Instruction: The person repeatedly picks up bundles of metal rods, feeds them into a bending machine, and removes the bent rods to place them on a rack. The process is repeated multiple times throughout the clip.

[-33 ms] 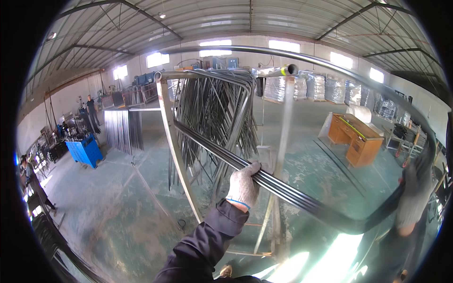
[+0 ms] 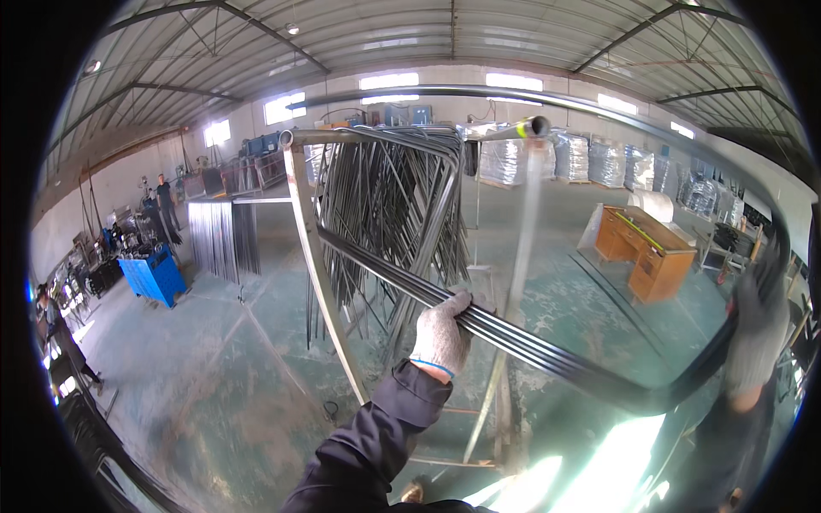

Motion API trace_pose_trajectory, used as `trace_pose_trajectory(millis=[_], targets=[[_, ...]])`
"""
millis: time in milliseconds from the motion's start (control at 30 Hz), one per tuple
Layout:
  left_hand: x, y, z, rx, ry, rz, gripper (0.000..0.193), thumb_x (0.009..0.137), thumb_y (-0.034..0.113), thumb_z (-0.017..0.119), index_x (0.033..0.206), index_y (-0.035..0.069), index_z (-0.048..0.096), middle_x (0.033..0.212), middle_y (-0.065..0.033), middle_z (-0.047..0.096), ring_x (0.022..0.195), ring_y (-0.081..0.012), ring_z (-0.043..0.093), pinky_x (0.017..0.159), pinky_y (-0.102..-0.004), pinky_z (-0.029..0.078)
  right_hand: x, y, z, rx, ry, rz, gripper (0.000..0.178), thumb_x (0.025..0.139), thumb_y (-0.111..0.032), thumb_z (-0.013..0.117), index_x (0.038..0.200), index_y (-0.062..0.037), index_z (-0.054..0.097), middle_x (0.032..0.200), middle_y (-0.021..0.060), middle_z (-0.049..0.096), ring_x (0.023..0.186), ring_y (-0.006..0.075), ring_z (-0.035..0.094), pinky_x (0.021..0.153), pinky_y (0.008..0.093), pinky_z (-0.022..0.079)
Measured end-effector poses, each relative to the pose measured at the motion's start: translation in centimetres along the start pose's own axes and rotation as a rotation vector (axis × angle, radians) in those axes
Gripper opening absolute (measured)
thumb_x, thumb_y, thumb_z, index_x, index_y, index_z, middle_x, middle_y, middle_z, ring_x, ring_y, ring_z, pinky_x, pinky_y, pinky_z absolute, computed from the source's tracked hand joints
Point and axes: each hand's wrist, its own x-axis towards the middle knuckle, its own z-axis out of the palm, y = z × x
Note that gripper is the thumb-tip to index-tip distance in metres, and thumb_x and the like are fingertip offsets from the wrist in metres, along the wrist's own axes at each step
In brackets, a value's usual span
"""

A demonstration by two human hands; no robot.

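In front of me is a bundle of several dark bent metal tubes (image 2: 539,352), angled down from the rack toward the right. White-gloved with a blue cuff edge, my left hand (image 2: 441,333) is closed around its lower straight run. Farther right, my right hand (image 2: 759,346), also gloved and smeared by motion, is closed on the bundle above its lower bend. The tubes curve up and back overhead in a long top run. Behind them stands a pale metal rack (image 2: 310,256), where many similar dark tubes (image 2: 376,197) hang. The bundle's left end reaches the rack's left post.
A round bar end (image 2: 537,127) with a yellow-green band juts toward me. Left are a blue bin (image 2: 154,278), hanging rods (image 2: 221,239) and two people, one standing (image 2: 166,201). Right are a wooden desk (image 2: 643,248), long strips on the floor (image 2: 616,299) and wrapped stacks (image 2: 590,158).
The tube bundle and my right hand have shifted very slightly up and to the right. Both hands keep their hold.
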Motion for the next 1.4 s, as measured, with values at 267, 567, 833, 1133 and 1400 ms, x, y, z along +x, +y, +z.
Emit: trace_pose_trajectory(millis=[267,567,833,1133,1400], targets=[[5.1,12.5,-10.2,0.208,-0.314,0.035,0.034,0.115,0.033,0.068,0.119,-0.001,0.070,0.112,-0.0133,0.078,0.102,-0.0294,0.077,0.098,-0.0451,0.061,7.7,-20.0,24.4,-0.474,-0.029,-0.508,0.026,0.107,-0.020,0.067,0.123,-0.0013,0.076,0.086,0.0162,0.073,0.078,0.0308,0.072,0.073,0.0440,0.057],[3.5,23.7,-14.0,0.864,0.161,1.053,0.060,0.102,0.039,0.087,0.139,0.001,0.061,0.118,-0.0144,0.077,0.109,-0.0213,0.075,0.097,-0.0406,0.063,2.3,-31.2,53.8,-0.415,-0.471,-0.803,0.024,0.098,-0.016,0.066,0.108,-0.0035,0.085,0.108,0.0265,0.082,0.098,0.0413,0.082,0.087,0.0520,0.066],[7.7,26.5,-15.7,0.713,0.002,0.291,0.048,0.097,0.015,0.091,0.134,-0.002,0.065,0.112,-0.0097,0.076,0.099,-0.0178,0.071,0.087,-0.0340,0.057,-0.8,-26.8,72.4,-0.224,-0.222,-0.878,0.036,0.099,-0.016,0.067,0.132,-0.0073,0.077,0.112,0.0168,0.084,0.104,0.0363,0.083,0.088,0.0502,0.066],[8.8,24.8,-16.8,0.825,0.280,0.330,0.033,0.081,-0.009,0.078,0.109,0.003,0.062,0.088,-0.0105,0.066,0.073,-0.0245,0.071,0.065,-0.0398,0.059,4.0,-21.8,81.4,-0.260,-0.204,-0.906,0.022,0.098,-0.014,0.067,0.111,-0.0109,0.085,0.106,0.0180,0.084,0.097,0.0385,0.083,0.082,0.0521,0.067],[8.3,25.3,-17.2,1.008,0.166,0.424,0.042,0.094,0.021,0.092,0.110,0.005,0.057,0.086,-0.0128,0.066,0.072,-0.0209,0.062,0.065,-0.0342,0.050,6.5,-19.1,89.1,-0.273,-0.248,-0.816,0.025,0.102,-0.016,0.065,0.117,-0.0099,0.084,0.112,0.0179,0.085,0.102,0.0385,0.084,0.088,0.0514,0.067]])
